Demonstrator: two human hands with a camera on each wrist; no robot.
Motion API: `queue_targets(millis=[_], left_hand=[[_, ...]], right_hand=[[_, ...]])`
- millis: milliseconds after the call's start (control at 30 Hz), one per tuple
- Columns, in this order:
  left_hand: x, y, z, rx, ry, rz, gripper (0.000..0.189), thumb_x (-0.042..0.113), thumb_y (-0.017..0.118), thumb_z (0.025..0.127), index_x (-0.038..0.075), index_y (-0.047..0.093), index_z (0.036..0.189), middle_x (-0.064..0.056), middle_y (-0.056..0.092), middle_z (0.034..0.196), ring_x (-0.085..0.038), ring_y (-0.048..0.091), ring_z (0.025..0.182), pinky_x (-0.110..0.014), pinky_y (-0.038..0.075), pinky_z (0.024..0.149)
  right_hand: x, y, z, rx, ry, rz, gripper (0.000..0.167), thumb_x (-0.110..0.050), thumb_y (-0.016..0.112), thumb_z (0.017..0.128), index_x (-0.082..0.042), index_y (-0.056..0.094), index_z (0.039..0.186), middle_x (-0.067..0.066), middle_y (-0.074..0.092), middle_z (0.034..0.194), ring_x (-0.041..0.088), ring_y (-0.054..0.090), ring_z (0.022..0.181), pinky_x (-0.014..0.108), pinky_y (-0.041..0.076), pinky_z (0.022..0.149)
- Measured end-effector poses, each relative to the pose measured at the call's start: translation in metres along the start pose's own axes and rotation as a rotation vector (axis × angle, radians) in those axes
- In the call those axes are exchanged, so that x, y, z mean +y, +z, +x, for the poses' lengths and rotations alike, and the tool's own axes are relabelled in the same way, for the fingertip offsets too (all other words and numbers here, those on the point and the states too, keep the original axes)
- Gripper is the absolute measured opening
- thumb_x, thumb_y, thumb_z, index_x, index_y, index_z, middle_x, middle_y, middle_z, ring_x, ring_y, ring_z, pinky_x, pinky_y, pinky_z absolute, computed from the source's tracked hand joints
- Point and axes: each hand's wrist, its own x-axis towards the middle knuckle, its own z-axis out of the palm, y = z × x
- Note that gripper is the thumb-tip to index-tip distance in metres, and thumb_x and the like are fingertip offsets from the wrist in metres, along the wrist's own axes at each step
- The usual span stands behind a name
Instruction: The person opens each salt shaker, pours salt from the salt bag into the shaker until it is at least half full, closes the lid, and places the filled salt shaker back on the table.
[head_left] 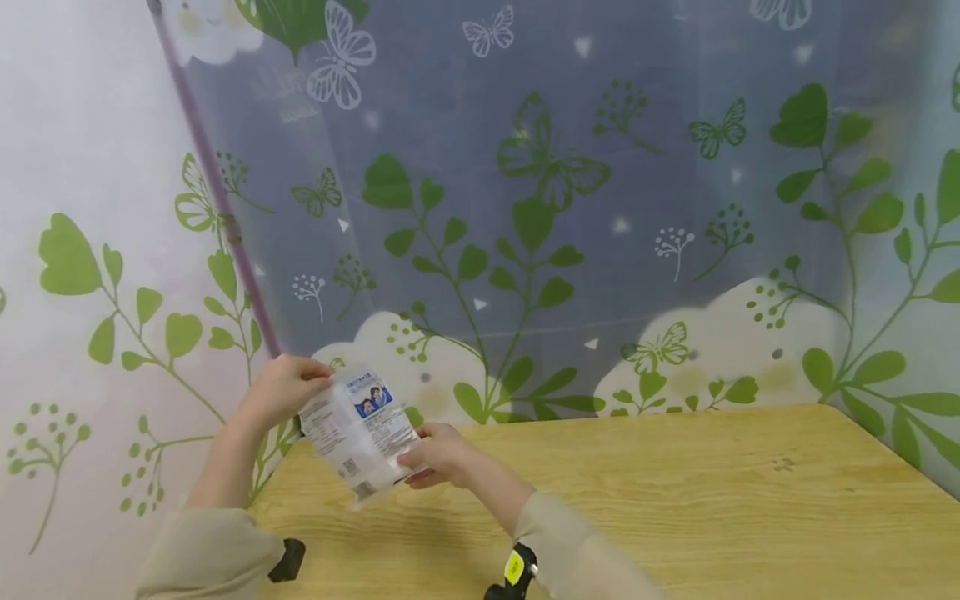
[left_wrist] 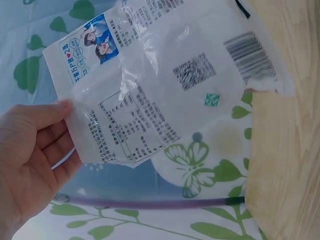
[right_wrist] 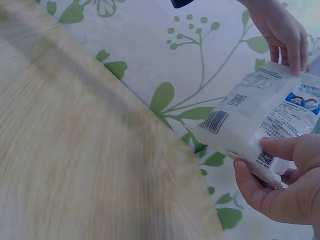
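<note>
Held up over the table's far left part is a white plastic packet (head_left: 362, 433) printed with text, a barcode and a blue picture of two people. My left hand (head_left: 287, 388) pinches its upper left end between thumb and fingers. At the lower right edge my right hand (head_left: 444, 456) grips it, thumb on the printed face and fingers underneath. The left wrist view shows the packet (left_wrist: 150, 75) stretching away from the left hand (left_wrist: 37, 150). Seen from the right wrist, the right hand's thumb (right_wrist: 287, 147) lies beside a QR code.
A wooden table (head_left: 637, 492) spreads below the hands. Behind it hangs a patterned curtain (head_left: 465, 250) with green leaves and butterflies, and a purple pole (head_left: 217, 187) slants down at the left. Black straps with devices (head_left: 513, 571) sit at the wrists.
</note>
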Motion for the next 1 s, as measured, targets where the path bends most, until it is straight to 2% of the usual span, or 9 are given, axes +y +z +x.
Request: queue_targets(millis=[133, 267, 400, 567, 767, 833, 1000], left_hand=[[0.008, -0.001, 0.003, -0.02, 0.012, -0.018, 0.024, 0.013, 0.06, 0.088, -0.005, 0.067, 0.103, -0.02, 0.067, 0.095, -0.031, 0.062, 0.082, -0.047, 0.049, 0.075], [0.016, -0.001, 0.003, -0.041, 0.031, -0.033, 0.027, 0.015, 0.061, 0.089, -0.004, 0.066, 0.107, -0.02, 0.066, 0.101, -0.033, 0.062, 0.089, -0.046, 0.05, 0.077], [0.027, 0.001, 0.005, -0.027, 0.097, -0.026, 0.026, 0.014, 0.061, 0.089, -0.002, 0.067, 0.108, -0.02, 0.066, 0.103, -0.034, 0.062, 0.093, -0.045, 0.05, 0.078], [0.043, 0.011, 0.01, 0.0, 0.179, -0.016, 0.022, 0.012, 0.063, 0.088, -0.001, 0.069, 0.105, -0.018, 0.067, 0.102, -0.034, 0.061, 0.096, -0.046, 0.049, 0.081], [0.058, 0.025, 0.016, 0.004, 0.204, 0.004, 0.022, 0.016, 0.063, 0.088, 0.003, 0.07, 0.104, -0.014, 0.068, 0.1, -0.032, 0.062, 0.095, -0.047, 0.046, 0.085], [0.064, 0.027, 0.017, -0.012, 0.202, -0.021, 0.023, 0.017, 0.063, 0.088, 0.003, 0.069, 0.105, -0.013, 0.068, 0.1, -0.03, 0.063, 0.094, -0.047, 0.047, 0.085], [0.074, 0.034, 0.019, -0.109, 0.194, -0.138, 0.021, 0.01, 0.062, 0.087, -0.003, 0.066, 0.103, -0.013, 0.068, 0.092, -0.025, 0.063, 0.086, -0.041, 0.05, 0.08]], right_hand=[[-0.008, -0.02, -0.005, -0.021, -0.012, -0.011, 0.025, 0.006, 0.063, 0.082, 0.006, 0.054, 0.104, 0.012, 0.06, 0.085, 0.023, 0.062, 0.067, 0.034, 0.055, 0.067], [-0.018, -0.043, -0.01, -0.068, -0.008, -0.05, 0.029, 0.006, 0.062, 0.083, 0.006, 0.053, 0.111, 0.012, 0.06, 0.086, 0.019, 0.059, 0.066, 0.031, 0.054, 0.068], [-0.027, -0.064, -0.019, -0.137, -0.009, -0.102, 0.035, 0.005, 0.06, 0.085, 0.008, 0.049, 0.118, 0.013, 0.06, 0.091, 0.019, 0.059, 0.071, 0.028, 0.053, 0.068], [-0.033, -0.088, -0.033, -0.194, -0.023, -0.138, 0.033, 0.004, 0.058, 0.087, 0.008, 0.048, 0.118, 0.014, 0.061, 0.093, 0.019, 0.061, 0.073, 0.028, 0.052, 0.067], [-0.028, -0.114, -0.046, -0.216, -0.03, -0.159, 0.036, 0.0, 0.058, 0.088, 0.006, 0.047, 0.122, 0.014, 0.062, 0.092, 0.021, 0.061, 0.07, 0.032, 0.054, 0.067], [-0.027, -0.123, -0.05, -0.226, -0.047, -0.167, 0.037, -0.002, 0.058, 0.089, 0.006, 0.046, 0.123, 0.014, 0.062, 0.093, 0.021, 0.061, 0.07, 0.033, 0.054, 0.068], [-0.027, -0.142, -0.059, -0.24, -0.087, -0.191, 0.034, -0.003, 0.058, 0.089, 0.007, 0.047, 0.12, 0.013, 0.061, 0.095, 0.021, 0.061, 0.072, 0.034, 0.054, 0.069]])
